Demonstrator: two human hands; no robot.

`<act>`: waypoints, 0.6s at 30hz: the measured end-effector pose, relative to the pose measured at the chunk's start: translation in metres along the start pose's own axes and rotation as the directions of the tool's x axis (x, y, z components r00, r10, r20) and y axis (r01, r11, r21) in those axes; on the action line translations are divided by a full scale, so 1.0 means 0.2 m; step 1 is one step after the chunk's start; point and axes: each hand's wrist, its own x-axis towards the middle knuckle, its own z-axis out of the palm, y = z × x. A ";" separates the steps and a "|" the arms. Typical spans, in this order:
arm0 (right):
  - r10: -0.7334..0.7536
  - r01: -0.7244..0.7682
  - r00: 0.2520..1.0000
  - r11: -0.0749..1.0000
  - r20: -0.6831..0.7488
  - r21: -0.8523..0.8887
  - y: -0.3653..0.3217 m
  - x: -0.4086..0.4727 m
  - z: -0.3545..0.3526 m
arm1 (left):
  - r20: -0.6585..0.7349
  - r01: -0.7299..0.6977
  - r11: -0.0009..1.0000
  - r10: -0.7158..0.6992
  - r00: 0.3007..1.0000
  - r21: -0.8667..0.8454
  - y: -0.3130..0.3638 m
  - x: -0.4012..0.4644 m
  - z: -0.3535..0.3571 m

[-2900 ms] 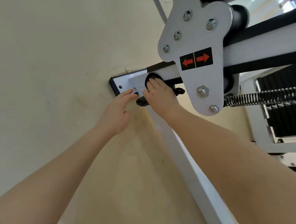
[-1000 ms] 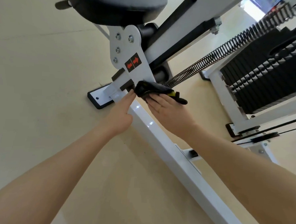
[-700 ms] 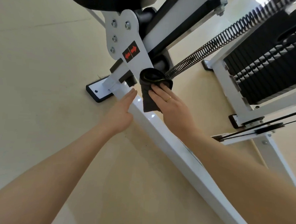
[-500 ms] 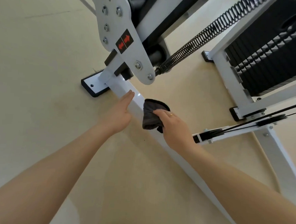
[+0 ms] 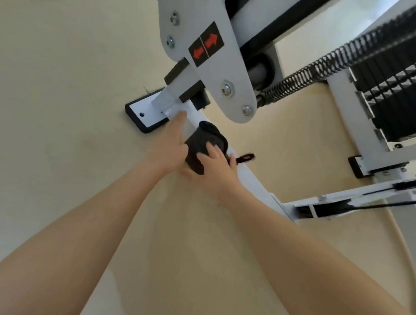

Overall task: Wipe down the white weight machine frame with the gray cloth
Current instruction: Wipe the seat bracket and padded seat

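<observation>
The white frame beam (image 5: pixel 252 181) of the weight machine runs low over the floor from a black-edged foot plate (image 5: pixel 141 114) toward the lower right. A dark gray cloth (image 5: pixel 200 143) is bunched over the beam just below the foot. My right hand (image 5: pixel 216 168) presses on the cloth from the near side, fingers curled around it. My left hand (image 5: pixel 169 145) rests on the beam's left side with its fingers stretched toward the foot plate, touching the cloth's edge. The beam under both hands is hidden.
A grey pivot plate (image 5: pixel 208 49) with red arrow stickers hangs over the beam. A coiled spring (image 5: pixel 327 69) leads right to the black weight stack (image 5: pixel 403 95). A white cross member with a cable (image 5: pixel 359 201) joins the beam at right. Beige floor lies all around.
My right hand has carried the cloth back up the beam toward the foot plate after sliding it down. The view has closed in on the machine. My left hand has stayed on the beam.
</observation>
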 end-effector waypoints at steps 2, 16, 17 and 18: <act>0.006 -0.005 0.998 1.000 -0.058 0.015 0.00 0.08 0.05 | -0.056 -0.051 0.999 0.050 0.997 -0.010 -0.02 0.06 -0.06; 0.217 -0.235 0.960 0.968 -0.175 -0.088 -0.13 0.54 0.09 | 0.014 -0.126 0.988 0.128 0.992 -0.087 -0.09 0.29 -0.18; 0.222 -0.231 0.958 0.973 -0.179 -0.030 -0.16 0.59 0.09 | 0.022 -0.122 0.987 0.125 0.992 -0.109 -0.10 0.30 -0.18; 0.239 -0.234 0.955 0.971 -0.177 0.052 -0.19 0.63 0.09 | 0.028 -0.114 0.984 0.119 0.992 -0.137 -0.10 0.30 -0.18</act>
